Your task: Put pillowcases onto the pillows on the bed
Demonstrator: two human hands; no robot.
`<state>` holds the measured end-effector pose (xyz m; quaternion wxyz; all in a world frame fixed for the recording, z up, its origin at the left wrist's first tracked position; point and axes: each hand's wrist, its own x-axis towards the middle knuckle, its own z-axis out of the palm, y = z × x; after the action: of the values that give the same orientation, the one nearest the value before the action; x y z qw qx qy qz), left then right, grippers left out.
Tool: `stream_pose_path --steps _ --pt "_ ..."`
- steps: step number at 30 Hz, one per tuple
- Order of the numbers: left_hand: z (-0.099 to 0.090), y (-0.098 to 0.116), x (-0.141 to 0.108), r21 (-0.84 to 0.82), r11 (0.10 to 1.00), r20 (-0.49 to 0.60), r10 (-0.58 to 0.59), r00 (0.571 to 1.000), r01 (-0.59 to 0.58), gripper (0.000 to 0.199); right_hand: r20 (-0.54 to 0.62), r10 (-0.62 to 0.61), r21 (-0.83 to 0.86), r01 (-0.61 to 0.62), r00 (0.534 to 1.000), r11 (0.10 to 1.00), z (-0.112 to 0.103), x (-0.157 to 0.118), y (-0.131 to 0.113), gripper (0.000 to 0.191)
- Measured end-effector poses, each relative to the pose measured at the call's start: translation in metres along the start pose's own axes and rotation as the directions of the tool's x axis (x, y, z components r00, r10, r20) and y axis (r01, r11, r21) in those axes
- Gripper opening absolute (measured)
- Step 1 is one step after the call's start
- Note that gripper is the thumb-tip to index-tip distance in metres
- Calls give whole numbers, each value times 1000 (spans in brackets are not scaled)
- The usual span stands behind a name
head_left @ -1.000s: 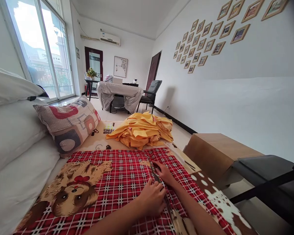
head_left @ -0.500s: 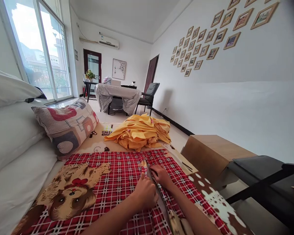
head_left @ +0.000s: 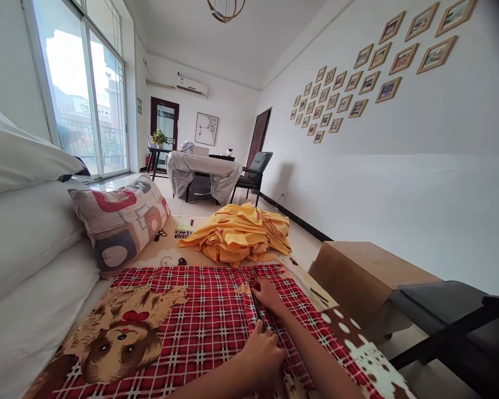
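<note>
A red plaid cloth (head_left: 203, 327) with a printed dog on it lies spread over the bed in front of me. Along its right part runs a narrow dark slit (head_left: 256, 307), where two edges of the cloth meet. My left hand (head_left: 263, 354) is closed on the cloth at the near end of this slit, thumb on top. Farther off, my right hand (head_left: 268, 293) pinches the edge at the slit's far end, fingers curled. What lies under my fingers is partly hidden.
A crumpled yellow cloth (head_left: 237, 233) lies beyond the plaid one. At left are a patterned pillow (head_left: 125, 221) and white stacked bedding (head_left: 25, 238). On the right stand a brown box-like piece (head_left: 370, 266) and a black chair (head_left: 449, 316). A covered table (head_left: 203, 163) stands farther back.
My left hand has shifted right and toward the slit, and the grey gap between the edges has narrowed. My right hand stays near the far end. The camera view has tilted up slightly.
</note>
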<state>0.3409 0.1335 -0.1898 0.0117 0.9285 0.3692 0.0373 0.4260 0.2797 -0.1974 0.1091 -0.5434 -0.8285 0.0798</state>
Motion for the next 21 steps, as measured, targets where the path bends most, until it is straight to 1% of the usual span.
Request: stream_pose_path --steps 3,6,9,10,12,14,16,19,21 --pt "-2 0 0 49 999 -32 20 999 -19 25 65 56 -52 -52 996 997 0 5 -10 25" --pt "-4 2 -2 58 997 -76 49 996 -45 30 106 92 -107 -81 990 991 -4 9 -17 24" --pt "-3 5 -5 22 988 -118 156 981 -154 37 143 131 -148 -110 981 983 -9 12 -20 24" --pt "-2 6 -5 15 980 -113 196 974 -196 37 158 143 -155 -118 977 981 -9 13 -21 24" --pt "0 7 -5 21 970 -74 245 967 -244 37 195 161 -162 -130 968 978 -10 14 -20 24" --pt "1 7 -4 53 966 -43 253 966 -251 34 234 167 -158 -132 958 978 -10 14 -19 24" --pt "0 7 -4 92 969 -33 234 972 -231 34 254 162 -146 -128 954 981 -9 14 -17 22" --pt "-3 7 -6 131 976 -35 179 983 -173 35 210 136 -102 -116 968 988 -8 11 -17 19" --pt "-4 7 -9 151 972 -70 191 979 -178 32 166 93 -44 -87 982 995 -7 9 -18 18"
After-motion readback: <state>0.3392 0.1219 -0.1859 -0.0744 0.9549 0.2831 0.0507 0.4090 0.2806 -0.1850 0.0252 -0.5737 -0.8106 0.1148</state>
